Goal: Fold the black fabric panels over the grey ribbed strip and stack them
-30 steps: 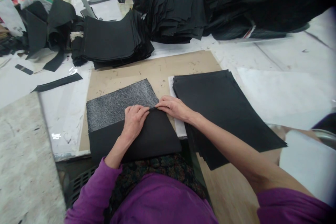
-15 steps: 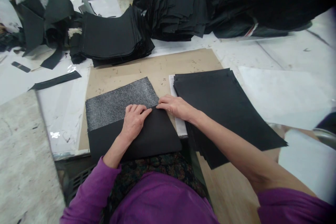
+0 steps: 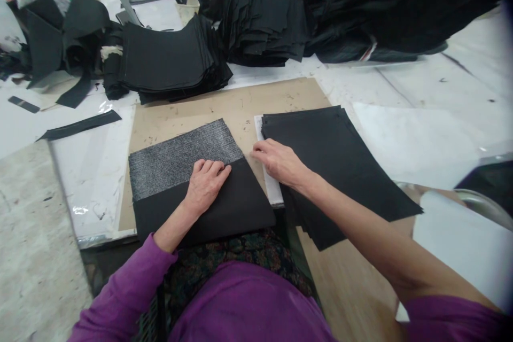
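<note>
Resting the left hand [image 3: 206,184] palm down, fingers bent and close together with nothing visibly gripped, on the flat, smooth black panel [image 3: 240,203], just below its straight border with the speckled grey textured band [image 3: 180,155]. Seeming, as a judgement, well along on this one piece: border straight across the full width, black on the near side, grey on the far side, both lying flat over the tan, dark-flecked board [image 3: 288,96]. Impossible to tell from this view: a fold or separate layers, fixed or merely loose. Left, as far as visible: the grey band, uncovered, and a large stack of plain black sheets [image 3: 316,149] to the right.

Holding the right hand [image 3: 280,163] just beside the panel's upper right corner, apart from it, with fingers bunched near the thumb; cannot tell about anything pinched there, with fingertip undersides hidden. Passing at the wrist over the stack's left side, near the thin white sheet [image 3: 272,187] along its edge.

Placing the panel, then: directly under the left hand and touching it, reaching toward the near table edge, and to the left of the right hand.
</note>
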`<state>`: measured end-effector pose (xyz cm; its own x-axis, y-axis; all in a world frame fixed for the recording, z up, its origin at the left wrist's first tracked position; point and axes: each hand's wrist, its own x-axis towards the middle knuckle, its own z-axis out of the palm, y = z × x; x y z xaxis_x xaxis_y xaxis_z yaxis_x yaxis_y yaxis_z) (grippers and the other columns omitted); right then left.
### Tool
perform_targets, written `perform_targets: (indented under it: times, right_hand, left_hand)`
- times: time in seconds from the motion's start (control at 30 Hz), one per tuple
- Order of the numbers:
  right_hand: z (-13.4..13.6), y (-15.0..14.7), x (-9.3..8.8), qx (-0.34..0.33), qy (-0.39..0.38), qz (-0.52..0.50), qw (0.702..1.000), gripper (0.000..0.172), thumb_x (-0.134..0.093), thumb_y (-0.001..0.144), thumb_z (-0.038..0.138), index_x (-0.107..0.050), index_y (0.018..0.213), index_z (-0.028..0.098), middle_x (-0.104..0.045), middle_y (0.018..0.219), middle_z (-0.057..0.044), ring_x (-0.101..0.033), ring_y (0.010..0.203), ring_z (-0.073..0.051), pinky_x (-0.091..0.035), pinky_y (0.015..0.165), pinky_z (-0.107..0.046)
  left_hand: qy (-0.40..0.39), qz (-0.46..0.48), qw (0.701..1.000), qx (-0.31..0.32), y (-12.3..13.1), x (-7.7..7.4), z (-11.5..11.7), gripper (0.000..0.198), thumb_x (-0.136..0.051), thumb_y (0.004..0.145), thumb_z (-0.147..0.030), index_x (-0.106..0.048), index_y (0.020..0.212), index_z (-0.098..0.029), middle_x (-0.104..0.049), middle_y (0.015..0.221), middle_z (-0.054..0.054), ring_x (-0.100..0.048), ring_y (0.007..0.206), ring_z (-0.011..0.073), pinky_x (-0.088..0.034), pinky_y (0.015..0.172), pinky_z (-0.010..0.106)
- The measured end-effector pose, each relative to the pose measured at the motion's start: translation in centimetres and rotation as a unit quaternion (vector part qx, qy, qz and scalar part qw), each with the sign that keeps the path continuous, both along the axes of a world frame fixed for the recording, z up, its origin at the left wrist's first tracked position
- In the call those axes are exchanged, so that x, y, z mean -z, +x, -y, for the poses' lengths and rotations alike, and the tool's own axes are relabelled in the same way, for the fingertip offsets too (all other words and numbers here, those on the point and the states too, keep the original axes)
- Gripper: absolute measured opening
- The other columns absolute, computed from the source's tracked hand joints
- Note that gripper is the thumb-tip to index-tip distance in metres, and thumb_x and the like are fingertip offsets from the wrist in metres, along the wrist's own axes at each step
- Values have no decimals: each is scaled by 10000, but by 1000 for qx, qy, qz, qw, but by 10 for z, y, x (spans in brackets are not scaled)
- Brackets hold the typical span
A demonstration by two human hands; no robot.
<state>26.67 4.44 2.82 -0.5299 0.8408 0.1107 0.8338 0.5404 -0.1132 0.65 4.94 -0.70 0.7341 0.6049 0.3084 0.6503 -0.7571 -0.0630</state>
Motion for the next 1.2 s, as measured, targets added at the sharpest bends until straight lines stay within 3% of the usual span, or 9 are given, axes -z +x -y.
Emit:
perform_targets:
  times: [0.1, 0.23, 0.33, 0.5, 0.77, 0.87, 0.97, 1.07, 1.2]
  right_hand:
    - [16, -35, 1, 38, 23, -31, 999, 390, -414, 958, 48, -586, 1292, 150, -618, 1200, -113, -523, 1072, -228, -468, 874, -333]
    - [31, -68, 22, 19, 28, 2, 999, 403, -379, 978, 76, -538, 1349, 81, -624, 1114, -130, -518, 1028, -257, -457, 895, -376]
    - [34, -70, 28, 13, 31, 17, 999, 437, -410, 976, 96, -503, 1403, 94, -616, 1114, -126, -506, 1025, -263, -436, 890, -385]
    - [32, -66, 17, -16, 34, 32, 999, 503, -436, 976, 108, -472, 1468, 211, -609, 1086, -90, -497, 982, -251, -394, 869, -384]
    - [29, -75, 9, -10, 47, 44, 998, 421, -452, 989, 148, -567, 1387, 220, -611, 1098, -108, -493, 1002, -264, -352, 965, -443]
    - [32, -93, 10, -5, 60, 12, 998, 360, -446, 995, 154, -610, 1315, 176, -575, 1266, -138, -448, 1168, -292, -332, 1043, -462]
    - [37, -117, 18, -34, 43, -10, 998, 388, -410, 1002, 134, -552, 1363, 114, -585, 1242, -148, -457, 1162, -273, -395, 1001, -409]
    - [39, -130, 27, -29, 23, -18, 999, 428, -387, 992, 102, -504, 1404, 93, -606, 1161, -138, -479, 1118, -263, -432, 945, -379]
    - [37, -130, 26, -29, 15, -15, 999, 488, -408, 970, 80, -472, 1447, 159, -604, 1153, -115, -481, 1073, -255, -435, 911, -375]
  left_hand:
    - [-3, 13, 1000, 7, -1, 3, -2, 271, -466, 1023, -203, -622, 1244, -218, -650, 1062, 80, -539, 968, 222, -402, 920, 422]
    - [-31, 37, 999, 11, -17, 7, -5, 278, -469, 1024, -219, -621, 1257, -222, -648, 1065, 79, -533, 968, 218, -413, 890, 398]
    - [-59, 60, 996, 13, -43, 9, -6, 261, -490, 1020, -219, -629, 1241, -220, -651, 1064, 68, -532, 962, 205, -415, 879, 378]
    - [-74, 71, 995, 10, -82, 9, -3, 257, -498, 1020, -222, -639, 1234, -239, -646, 1052, 61, -535, 950, 196, -407, 858, 370]
    - [-59, -13, 998, 19, -91, -1, 3, 378, -481, 1004, -167, -570, 1360, -258, -624, 1089, 74, -522, 964, 209, -386, 918, 416]
    - [-57, -30, 998, 14, -89, -4, 5, 386, -469, 1008, -164, -558, 1372, -254, -621, 1103, 76, -520, 978, 211, -376, 927, 421]
    - [-66, -20, 998, 3, -92, -2, 5, 375, -463, 1018, -190, -551, 1375, -265, -618, 1101, 69, -520, 981, 205, -374, 927, 407]
    - [-85, 10, 996, -7, -108, 2, 4, 343, -459, 1024, -204, -571, 1342, -268, -616, 1088, 61, -529, 993, 194, -379, 918, 382]
    - [-97, 38, 995, -7, -143, 5, 6, 330, -459, 1021, -197, -590, 1315, -271, -627, 1058, 58, -544, 979, 186, -378, 906, 376]
